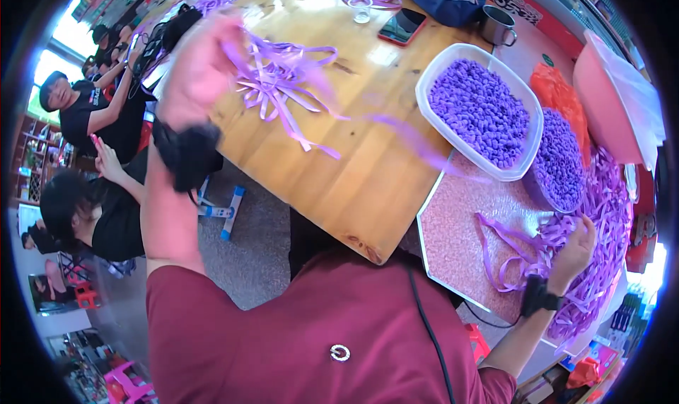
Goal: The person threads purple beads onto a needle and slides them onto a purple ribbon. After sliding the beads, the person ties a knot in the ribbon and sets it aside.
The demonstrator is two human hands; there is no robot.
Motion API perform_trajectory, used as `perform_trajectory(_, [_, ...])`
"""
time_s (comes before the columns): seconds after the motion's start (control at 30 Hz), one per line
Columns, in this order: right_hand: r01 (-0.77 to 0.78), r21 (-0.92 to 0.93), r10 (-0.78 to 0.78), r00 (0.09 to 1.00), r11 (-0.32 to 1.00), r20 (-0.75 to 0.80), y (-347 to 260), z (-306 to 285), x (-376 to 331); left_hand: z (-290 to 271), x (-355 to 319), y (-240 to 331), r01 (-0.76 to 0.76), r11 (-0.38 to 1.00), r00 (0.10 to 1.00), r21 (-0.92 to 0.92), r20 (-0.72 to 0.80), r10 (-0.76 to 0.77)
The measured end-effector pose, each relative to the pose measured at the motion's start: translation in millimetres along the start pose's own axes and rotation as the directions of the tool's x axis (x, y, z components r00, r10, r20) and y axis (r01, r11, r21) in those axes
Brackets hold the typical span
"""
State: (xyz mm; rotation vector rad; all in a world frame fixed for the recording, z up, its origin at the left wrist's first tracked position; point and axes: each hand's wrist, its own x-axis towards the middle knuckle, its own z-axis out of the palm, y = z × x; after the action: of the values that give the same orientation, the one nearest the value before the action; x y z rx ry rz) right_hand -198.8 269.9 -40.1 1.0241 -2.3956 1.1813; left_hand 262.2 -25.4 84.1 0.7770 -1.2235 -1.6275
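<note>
My left hand (201,68) is raised over the left part of the wooden table, smeared by motion, so its grip does not show. Beside it, a loose bunch of purple ribbons (283,79) spreads over the wood. One blurred purple ribbon (410,135) streaks through the air between the bunch and the white tub. At the right, my right hand (576,252) is at a large heap of purple ribbons (601,220), fingers curled and pressed together on ribbon. Dark bands wrap both my wrists.
A white tub (424,86) of small purple knotted pieces and a second purple-filled container (559,164) stand right of centre. Behind are a phone (403,26), a grey mug (498,26), a pink basin (601,86) and an orange bag (562,96). Two people sit at the left.
</note>
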Motion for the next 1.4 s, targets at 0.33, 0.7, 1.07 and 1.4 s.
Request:
perform_trajectory(0.33, [0.035, 0.012, -0.035, 0.997, 0.999, -0.065, -1, -19, 32, -94, 101, 52, -0.242, 0.866, 0.937, 0.437, -0.127, 0.325])
perform_trajectory(0.7, [-0.172, -0.036, 0.171, 0.985, 0.984, -0.03, 50, -42, 12, -102, 78, 20, 0.02, 0.673, 0.988, 0.739, -0.118, 0.099])
perform_trajectory(1.07, [0.114, -0.544, -0.218, 0.967, 0.832, -0.131, 11, -48, 1, -35, -8, 35, -0.096, 0.91, 0.994, 0.403, 0.084, 0.068])
perform_trajectory(1.4, [-0.054, 0.667, -0.439, 0.713, 0.743, 0.546, -204, 11, -39, 45, -78, 28, -0.171, 0.972, 0.949, 0.159, 0.293, 0.119])
